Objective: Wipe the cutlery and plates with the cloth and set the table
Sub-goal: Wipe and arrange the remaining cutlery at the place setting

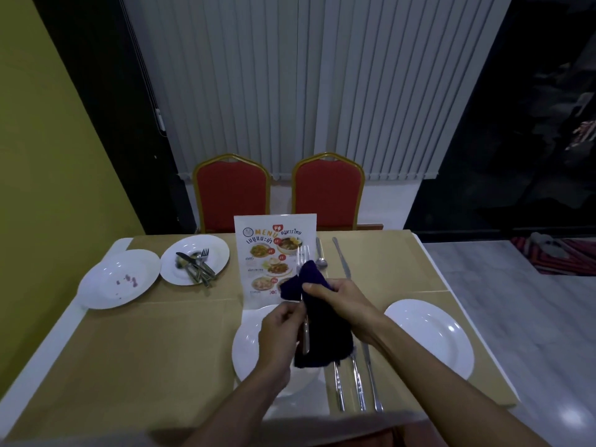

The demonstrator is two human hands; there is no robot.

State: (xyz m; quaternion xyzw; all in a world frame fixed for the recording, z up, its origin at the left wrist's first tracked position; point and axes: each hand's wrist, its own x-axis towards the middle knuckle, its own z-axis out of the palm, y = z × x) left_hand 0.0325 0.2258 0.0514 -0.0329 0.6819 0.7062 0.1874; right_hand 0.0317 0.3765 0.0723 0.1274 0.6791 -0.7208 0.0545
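A: We hold a slim steel fork [304, 304] over the near white round plate [248, 346]. The left hand [279, 337] has its fingers closed on the handle, while the right hand [335, 301] has its fingers pressed together on the dark blue cloth [322, 343], which is wrapped around the upper shaft. The tines rise above the cloth in front of the printed menu card [274, 253].

B: Where do the other pieces lie?

A: Three steel pieces [354, 388] lie side by side just right of the near plate, and a second white plate [432, 337] lies further right. On the far left of the tan worktop [145, 343], a stained white plate [119, 279] sits beside a white plate holding piled unwiped cutlery [196, 269]. A spoon [321, 253] and a knife [342, 258] lie beyond the menu.

B: What could go wrong?

A: We judge that a slack left-hand hold could let the fork slip through the cloth and strike the near plate. The hanging cloth end could also drag across the laid pieces and skew them. The tines could snag the fabric.
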